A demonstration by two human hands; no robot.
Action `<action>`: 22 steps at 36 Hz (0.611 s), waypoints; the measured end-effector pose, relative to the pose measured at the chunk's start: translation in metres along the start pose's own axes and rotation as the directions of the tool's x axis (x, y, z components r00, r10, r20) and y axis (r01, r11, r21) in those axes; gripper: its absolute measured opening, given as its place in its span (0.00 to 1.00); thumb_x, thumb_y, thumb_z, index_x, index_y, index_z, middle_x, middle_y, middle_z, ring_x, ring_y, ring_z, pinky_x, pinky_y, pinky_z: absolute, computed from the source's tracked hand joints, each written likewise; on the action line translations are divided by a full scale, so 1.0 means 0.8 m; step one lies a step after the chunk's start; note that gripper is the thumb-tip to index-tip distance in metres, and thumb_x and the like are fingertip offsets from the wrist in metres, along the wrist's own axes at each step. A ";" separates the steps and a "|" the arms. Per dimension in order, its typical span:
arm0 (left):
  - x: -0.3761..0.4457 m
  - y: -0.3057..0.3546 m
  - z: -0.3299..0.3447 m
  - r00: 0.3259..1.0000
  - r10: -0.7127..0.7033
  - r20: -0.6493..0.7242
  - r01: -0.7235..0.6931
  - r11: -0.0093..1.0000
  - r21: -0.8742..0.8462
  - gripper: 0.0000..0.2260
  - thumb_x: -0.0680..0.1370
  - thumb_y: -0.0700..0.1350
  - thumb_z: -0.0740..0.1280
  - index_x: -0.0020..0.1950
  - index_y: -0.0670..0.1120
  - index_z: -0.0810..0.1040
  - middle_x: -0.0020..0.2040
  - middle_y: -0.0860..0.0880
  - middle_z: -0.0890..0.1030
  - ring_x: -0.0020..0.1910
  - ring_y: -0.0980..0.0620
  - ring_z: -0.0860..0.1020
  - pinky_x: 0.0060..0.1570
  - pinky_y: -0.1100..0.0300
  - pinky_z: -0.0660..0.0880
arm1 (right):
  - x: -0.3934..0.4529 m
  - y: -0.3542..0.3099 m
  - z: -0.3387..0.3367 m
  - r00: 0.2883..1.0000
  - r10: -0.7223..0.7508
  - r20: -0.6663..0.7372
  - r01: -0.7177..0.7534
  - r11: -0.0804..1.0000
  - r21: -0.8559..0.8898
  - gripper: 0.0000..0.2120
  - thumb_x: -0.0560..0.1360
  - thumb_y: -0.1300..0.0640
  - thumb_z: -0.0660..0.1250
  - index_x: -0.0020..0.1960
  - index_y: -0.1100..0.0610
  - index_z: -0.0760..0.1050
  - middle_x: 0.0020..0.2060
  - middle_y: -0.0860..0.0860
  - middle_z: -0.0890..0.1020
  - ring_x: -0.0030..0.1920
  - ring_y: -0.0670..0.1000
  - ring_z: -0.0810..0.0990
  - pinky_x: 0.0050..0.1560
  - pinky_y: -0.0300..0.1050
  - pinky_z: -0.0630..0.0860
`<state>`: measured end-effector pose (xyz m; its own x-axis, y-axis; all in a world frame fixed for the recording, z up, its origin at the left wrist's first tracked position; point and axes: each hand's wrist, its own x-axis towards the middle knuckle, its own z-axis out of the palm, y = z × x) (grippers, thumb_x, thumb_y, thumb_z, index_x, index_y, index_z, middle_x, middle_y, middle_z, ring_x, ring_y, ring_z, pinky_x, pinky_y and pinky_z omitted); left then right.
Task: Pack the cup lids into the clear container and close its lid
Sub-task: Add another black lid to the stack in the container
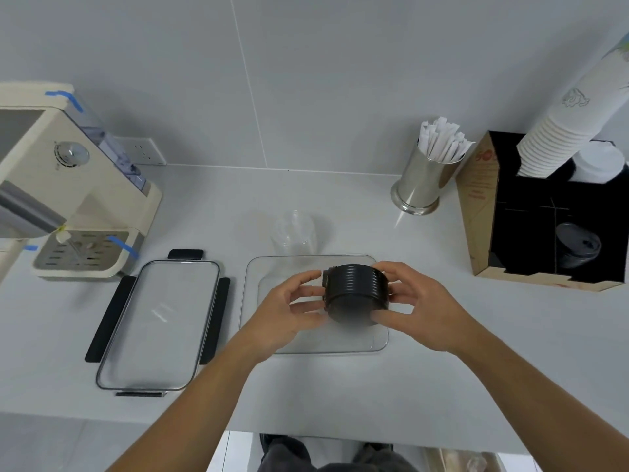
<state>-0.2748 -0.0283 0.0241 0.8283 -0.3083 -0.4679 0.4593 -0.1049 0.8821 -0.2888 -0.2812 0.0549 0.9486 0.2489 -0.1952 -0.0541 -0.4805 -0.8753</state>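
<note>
Both hands, left hand [292, 301] and right hand [418, 304], clasp the light, slippery stack of black ribbed plastic cup lids [355, 294] by its ends, likely to splay unless squeezed.

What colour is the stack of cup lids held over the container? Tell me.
Black, ribbed along the side; the stack of cup lids shows in the head view.
</note>
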 end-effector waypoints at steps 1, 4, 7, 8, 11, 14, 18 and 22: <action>0.000 -0.003 -0.002 0.999 -0.017 -0.027 0.017 1.000 0.014 0.28 0.73 0.33 0.72 0.67 0.57 0.74 0.58 0.53 0.83 0.56 0.56 0.82 0.52 0.60 0.76 | -0.003 0.002 0.001 1.000 0.007 -0.001 -0.007 1.000 0.001 0.28 0.65 0.49 0.75 0.60 0.32 0.71 0.55 0.35 0.80 0.55 0.42 0.80 0.53 0.29 0.74; 0.004 -0.010 -0.008 0.988 -0.067 -0.141 0.074 0.996 0.052 0.20 0.76 0.38 0.70 0.65 0.54 0.76 0.57 0.54 0.83 0.55 0.58 0.82 0.56 0.59 0.76 | -0.009 0.009 0.004 1.000 0.018 0.000 -0.018 1.000 -0.001 0.29 0.65 0.50 0.75 0.60 0.31 0.71 0.56 0.34 0.79 0.56 0.42 0.80 0.52 0.28 0.74; 0.011 -0.013 -0.006 0.974 -0.121 -0.192 0.131 0.991 0.036 0.15 0.78 0.40 0.69 0.63 0.52 0.77 0.60 0.51 0.82 0.58 0.53 0.80 0.64 0.54 0.74 | -0.014 0.016 0.009 0.999 0.032 0.002 -0.032 0.999 0.002 0.29 0.64 0.50 0.76 0.61 0.33 0.71 0.57 0.35 0.78 0.57 0.43 0.80 0.54 0.31 0.75; 0.013 -0.014 -0.003 0.971 -0.135 -0.197 0.144 0.989 0.033 0.16 0.78 0.40 0.68 0.64 0.51 0.76 0.61 0.50 0.81 0.58 0.52 0.79 0.65 0.54 0.74 | -0.015 0.018 0.010 0.999 0.036 0.003 -0.036 0.999 -0.001 0.29 0.64 0.49 0.75 0.62 0.33 0.71 0.58 0.35 0.78 0.57 0.43 0.80 0.55 0.32 0.75; 0.022 -0.016 0.005 0.967 -0.165 -0.192 0.174 0.984 0.032 0.19 0.79 0.40 0.67 0.70 0.47 0.73 0.64 0.48 0.78 0.59 0.52 0.77 0.64 0.57 0.73 | -0.018 0.023 0.016 0.999 0.034 0.007 -0.034 0.999 -0.013 0.29 0.64 0.48 0.75 0.63 0.34 0.71 0.58 0.36 0.78 0.57 0.43 0.80 0.58 0.35 0.75; 0.028 -0.018 0.013 0.967 -0.184 -0.176 0.194 0.980 0.039 0.20 0.80 0.42 0.66 0.72 0.46 0.71 0.66 0.48 0.76 0.62 0.51 0.76 0.63 0.58 0.72 | -0.020 0.026 0.020 1.000 0.019 0.011 -0.018 0.999 -0.044 0.29 0.65 0.46 0.74 0.63 0.32 0.70 0.58 0.33 0.77 0.58 0.40 0.78 0.57 0.30 0.73; 0.031 -0.019 0.023 0.965 -0.212 -0.157 0.215 0.977 0.004 0.20 0.80 0.44 0.65 0.73 0.47 0.70 0.66 0.48 0.78 0.63 0.51 0.77 0.60 0.59 0.73 | -0.023 0.027 0.025 1.000 -0.007 0.010 0.009 0.993 -0.117 0.30 0.65 0.45 0.72 0.63 0.28 0.67 0.58 0.32 0.76 0.59 0.39 0.77 0.59 0.31 0.72; 0.030 -0.017 0.029 0.969 -0.217 -0.114 0.219 0.976 -0.002 0.18 0.80 0.47 0.64 0.71 0.51 0.72 0.62 0.51 0.81 0.61 0.51 0.78 0.57 0.59 0.74 | -0.026 0.033 0.030 0.999 -0.028 0.044 0.037 0.974 -0.225 0.32 0.69 0.47 0.72 0.71 0.38 0.65 0.60 0.39 0.76 0.60 0.41 0.75 0.63 0.39 0.72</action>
<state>-0.2690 -0.0561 0.0020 0.7397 -0.1685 -0.6515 0.6297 -0.1681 0.7584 -0.3174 -0.2790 0.0251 0.9352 0.2989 -0.1897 0.0529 -0.6477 -0.7600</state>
